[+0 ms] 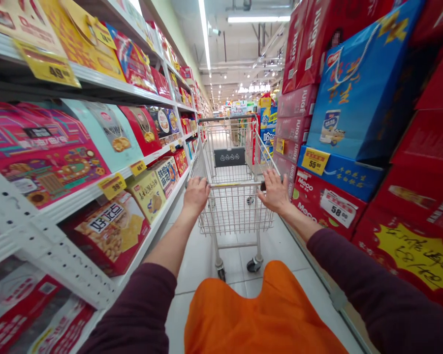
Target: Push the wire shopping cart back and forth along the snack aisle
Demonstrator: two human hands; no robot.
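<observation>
"How were the fingers (198,182)?"
"Those of the left hand (196,195) curled over the handle (234,184); those of the right hand (275,192) lay spread apart on its other end."
"And the cart (236,219)?"
"It stood just ahead on the tiled floor (282,253), between shelves (55,248) and stacked boxes (308,199)."

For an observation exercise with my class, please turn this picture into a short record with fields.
place: store aisle, pale floor tiles
equipment: wire cart, straight ahead
left grip: over left end of handle
right grip: on its right end, fingers extended
left side: shelves, packaged goods
right side: stacked red boxes, blue bag
clothing: dark purple sleeves, orange garment
</observation>
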